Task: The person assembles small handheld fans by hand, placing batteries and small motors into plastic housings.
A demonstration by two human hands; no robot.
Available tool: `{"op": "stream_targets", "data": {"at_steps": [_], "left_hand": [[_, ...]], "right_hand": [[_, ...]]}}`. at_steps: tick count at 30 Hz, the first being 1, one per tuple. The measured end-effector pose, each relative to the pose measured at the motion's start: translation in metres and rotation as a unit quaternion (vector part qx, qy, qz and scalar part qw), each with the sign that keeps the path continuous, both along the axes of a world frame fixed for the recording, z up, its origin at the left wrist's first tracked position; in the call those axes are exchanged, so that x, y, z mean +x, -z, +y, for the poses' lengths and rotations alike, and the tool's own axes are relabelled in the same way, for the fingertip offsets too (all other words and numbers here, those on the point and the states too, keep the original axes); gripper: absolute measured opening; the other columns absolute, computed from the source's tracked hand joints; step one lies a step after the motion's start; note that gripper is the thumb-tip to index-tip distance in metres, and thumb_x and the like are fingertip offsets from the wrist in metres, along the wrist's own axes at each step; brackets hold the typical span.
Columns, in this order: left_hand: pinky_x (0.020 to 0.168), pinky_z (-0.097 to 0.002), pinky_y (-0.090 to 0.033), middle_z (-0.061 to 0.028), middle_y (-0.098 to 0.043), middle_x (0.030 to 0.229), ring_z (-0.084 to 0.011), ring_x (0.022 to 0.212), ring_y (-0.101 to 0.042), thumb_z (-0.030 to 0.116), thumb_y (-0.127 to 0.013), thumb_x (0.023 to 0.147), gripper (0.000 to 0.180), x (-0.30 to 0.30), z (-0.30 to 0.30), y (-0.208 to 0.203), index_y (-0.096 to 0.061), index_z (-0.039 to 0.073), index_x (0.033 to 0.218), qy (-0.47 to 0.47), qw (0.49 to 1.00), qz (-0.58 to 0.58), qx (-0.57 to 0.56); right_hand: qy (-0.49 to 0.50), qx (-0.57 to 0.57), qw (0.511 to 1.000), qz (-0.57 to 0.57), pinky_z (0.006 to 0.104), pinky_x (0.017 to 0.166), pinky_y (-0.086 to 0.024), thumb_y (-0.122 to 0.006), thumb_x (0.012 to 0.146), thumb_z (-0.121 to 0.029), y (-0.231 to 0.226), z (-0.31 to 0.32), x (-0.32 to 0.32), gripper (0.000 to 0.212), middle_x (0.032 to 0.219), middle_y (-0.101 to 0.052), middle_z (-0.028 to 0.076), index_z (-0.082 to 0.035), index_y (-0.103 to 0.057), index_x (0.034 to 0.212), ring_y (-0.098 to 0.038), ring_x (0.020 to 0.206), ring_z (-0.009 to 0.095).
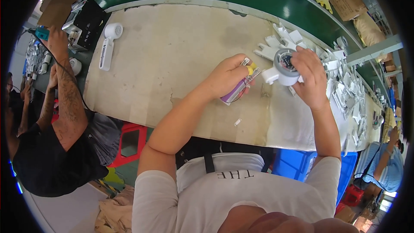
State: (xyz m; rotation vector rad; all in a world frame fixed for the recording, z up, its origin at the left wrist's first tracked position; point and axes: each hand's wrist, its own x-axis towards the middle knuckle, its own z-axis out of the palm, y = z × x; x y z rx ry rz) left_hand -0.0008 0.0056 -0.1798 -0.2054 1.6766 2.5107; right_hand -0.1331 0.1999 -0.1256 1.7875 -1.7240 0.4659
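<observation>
Over the middle of the table, my left hand (pixel 226 77) is closed round a purple cylindrical battery (pixel 234 95) with thin wires and a small yellow part (pixel 250 68) by the fingertips. To its right, my right hand (pixel 309 77) grips a round white device head (pixel 288 77) with a grey rim and a short white neck. Dark inner parts show in its open face, which is tilted up. The two held things are close together; whether a wire joins them I cannot tell. A small white piece (pixel 237 122) lies near the table's front edge.
White plastic shell parts (pixel 345 88) are heaped along the table's right side. A white handheld device with a round head (pixel 106 54) lies at the left. Co-workers sit at both sides, one in black (pixel 56 155) close on the left. A blue bin (pixel 293 164) stands below the front edge.
</observation>
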Motion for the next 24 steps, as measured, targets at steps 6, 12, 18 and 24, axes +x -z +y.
{"op": "stream_targets", "data": {"at_steps": [6,12,18,24], "left_hand": [[0.047,-0.0244,-0.043,-0.0061,-0.055,0.073,-0.0098,0.055,-0.051,0.011,-0.05,0.081,0.016,0.005,0.006,-0.004,-0.047,0.002,0.095,0.004,0.991,0.049,-0.122],[0.047,-0.0237,-0.039,-0.0025,-0.053,0.062,-0.0082,0.053,-0.05,0.011,-0.054,0.074,0.019,0.007,0.007,0.003,-0.05,0.001,0.089,-0.038,0.964,0.071,-0.254],[0.049,-0.0264,-0.039,-0.0042,-0.05,0.059,-0.0108,0.054,-0.048,0.015,-0.058,0.068,0.025,0.005,0.02,0.001,-0.049,-0.001,0.085,-0.013,0.917,0.11,-0.384],[0.055,-0.0356,-0.042,-0.0165,-0.055,0.068,-0.0237,0.061,-0.056,0.021,-0.058,0.072,0.03,0.008,0.026,0.002,-0.049,-0.003,0.089,0.021,0.922,0.097,-0.374]], "right_hand": [[0.041,-0.024,0.998,0.051,0.0378,0.089,-0.042,-0.07,0.058,-0.003,0.001,0.003,0.003,0.046,0.101,-0.059,0.006,-0.011,-0.056,0.101,-0.058,0.096,0.024],[0.04,0.028,0.997,0.062,0.037,0.09,-0.041,-0.07,0.059,-0.004,-0.011,0.001,0.013,0.051,0.103,-0.058,0.006,-0.011,-0.055,0.107,-0.056,0.099,0.025],[-0.013,0.171,0.9,-0.4,0.0323,0.089,-0.039,-0.073,0.063,-0.014,-0.033,-0.003,0.009,0.06,0.112,-0.051,0.01,-0.01,-0.051,0.119,-0.049,0.105,0.025],[-0.008,0.398,0.788,-0.469,0.0306,0.085,-0.039,-0.068,0.071,-0.024,-0.045,-0.02,-0.017,0.058,0.111,-0.051,0.009,-0.011,-0.048,0.124,-0.049,0.102,0.023]]}}
